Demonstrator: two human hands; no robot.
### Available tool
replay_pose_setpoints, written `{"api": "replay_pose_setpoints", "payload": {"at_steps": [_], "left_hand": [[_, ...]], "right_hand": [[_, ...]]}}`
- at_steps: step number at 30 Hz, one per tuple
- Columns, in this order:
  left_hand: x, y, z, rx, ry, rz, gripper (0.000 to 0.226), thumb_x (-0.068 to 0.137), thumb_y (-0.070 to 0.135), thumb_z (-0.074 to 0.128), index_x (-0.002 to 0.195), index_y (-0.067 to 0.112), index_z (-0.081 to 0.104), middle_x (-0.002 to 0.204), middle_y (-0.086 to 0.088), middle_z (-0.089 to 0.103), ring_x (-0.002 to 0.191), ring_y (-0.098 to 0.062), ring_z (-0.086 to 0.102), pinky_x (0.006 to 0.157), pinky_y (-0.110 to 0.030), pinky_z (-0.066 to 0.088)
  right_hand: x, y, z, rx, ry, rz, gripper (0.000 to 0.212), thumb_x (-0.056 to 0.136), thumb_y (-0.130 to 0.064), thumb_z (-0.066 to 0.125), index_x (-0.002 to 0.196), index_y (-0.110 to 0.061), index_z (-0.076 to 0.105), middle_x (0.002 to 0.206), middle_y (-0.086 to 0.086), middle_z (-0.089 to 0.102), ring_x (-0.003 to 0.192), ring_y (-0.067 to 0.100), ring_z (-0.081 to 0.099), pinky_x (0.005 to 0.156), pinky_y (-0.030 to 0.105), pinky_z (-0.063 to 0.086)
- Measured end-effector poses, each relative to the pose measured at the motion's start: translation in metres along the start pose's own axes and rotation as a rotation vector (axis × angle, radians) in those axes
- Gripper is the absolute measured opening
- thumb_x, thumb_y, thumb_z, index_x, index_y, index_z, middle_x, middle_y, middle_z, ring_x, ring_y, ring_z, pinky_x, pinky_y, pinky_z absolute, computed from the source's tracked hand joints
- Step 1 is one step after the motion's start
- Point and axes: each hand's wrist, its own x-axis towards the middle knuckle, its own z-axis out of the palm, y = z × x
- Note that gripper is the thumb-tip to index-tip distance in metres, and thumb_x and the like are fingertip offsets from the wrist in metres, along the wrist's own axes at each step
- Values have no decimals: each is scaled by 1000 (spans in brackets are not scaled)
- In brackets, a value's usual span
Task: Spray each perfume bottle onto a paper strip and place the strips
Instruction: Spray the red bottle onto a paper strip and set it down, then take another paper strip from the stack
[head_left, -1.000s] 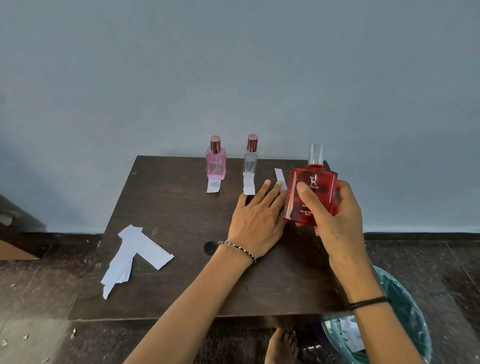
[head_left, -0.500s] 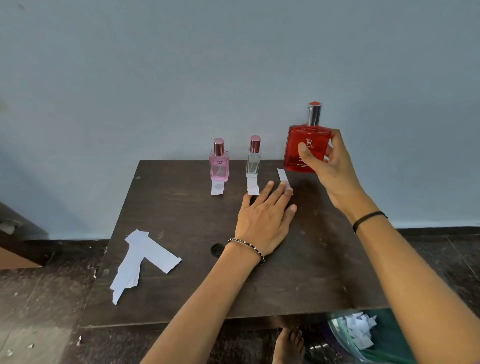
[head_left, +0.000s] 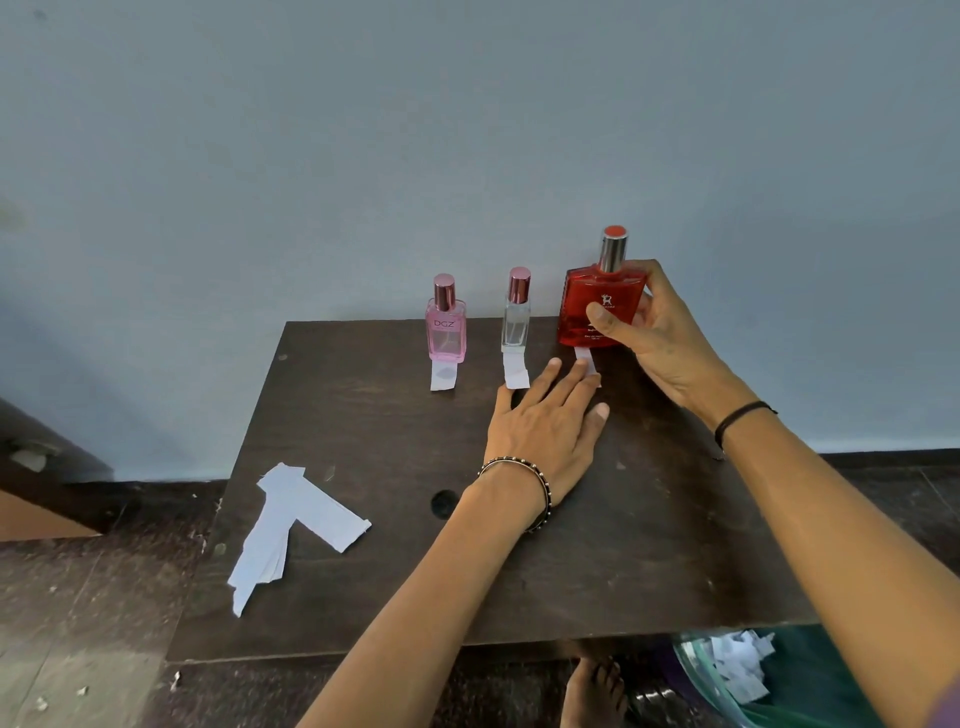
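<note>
1. Table (head_left: 363, 415): dark wood, matt, scuffed.
2. Red bottle (head_left: 597, 306): glossy glass, shiny metal neck.
3. Pink bottle (head_left: 447, 338) and clear bottle (head_left: 516, 327): smooth glass, glossy metallic caps.
4. Paper strips (head_left: 291, 525): white, matt, ragged-edged.
5. Wall (head_left: 467, 130): flat matt paint.

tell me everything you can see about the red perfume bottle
The red perfume bottle is flat, squarish translucent red glass with small white print on its face and a silver neck topped red. It stands upright at the table's back edge, gripped by the right hand, its base at the end of a white paper strip.
</note>
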Motion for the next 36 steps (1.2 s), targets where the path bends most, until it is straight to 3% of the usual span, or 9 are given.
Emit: {"api": "replay_pose_setpoints", "payload": {"at_steps": [4, 8, 14, 26, 31, 36], "left_hand": [[0, 0, 1, 2, 7, -1, 51, 107, 45, 20, 157, 32, 21, 167, 15, 12, 155, -8, 1, 121, -55, 7], [0, 0, 3, 9, 18, 3, 51, 108, 44, 20, 157, 32, 22, 167, 14, 13, 155, -8, 1, 121, -54, 8], [-1, 0, 3, 15, 11, -3, 53, 108, 44, 21, 159, 32, 14, 167, 15, 11, 155, -7, 0, 121, -54, 7], [-13, 6, 0, 29, 5, 17, 59, 107, 45, 25, 160, 25, 10, 169, 6, 10, 155, -10, 3, 124, -46, 9], [-33, 15, -1, 3, 70, 39, 56, 107, 43, 30, 157, 20, 22, 165, -1, 26, 153, -14, 19, 125, -38, 13], [-56, 24, -7, -44, 217, 63, 48, 101, 28, 49, 147, 15, 43, 145, -2, 55, 133, -21, 52, 114, -36, 33]], "right_hand": [[1, -1, 2, -20, -16, 6, 55, 79, -33, 76, 125, -31, 45, 130, -5, 59, 123, 9, 56, 99, 27, 50], [-1, -5, 1, -32, -14, 12, 59, 74, -34, 77, 124, -29, 47, 123, -8, 63, 116, 4, 60, 88, 19, 54], [-7, 2, -3, -61, 3, 82, 72, 76, -21, 83, 136, -21, 44, 139, 1, 58, 126, 13, 56, 105, 29, 46], [-52, 4, 6, -98, 310, 197, 65, 82, -10, 80, 136, -18, 45, 137, 1, 61, 124, 13, 58, 107, 38, 47], [-83, -6, 19, -93, 334, 239, 59, 83, -9, 78, 133, -19, 48, 132, -1, 63, 121, 12, 60, 105, 35, 48], [-119, -20, 39, 1, 313, 271, 48, 85, -5, 75, 125, -21, 54, 113, -9, 69, 103, 5, 67, 95, 29, 54]]}}
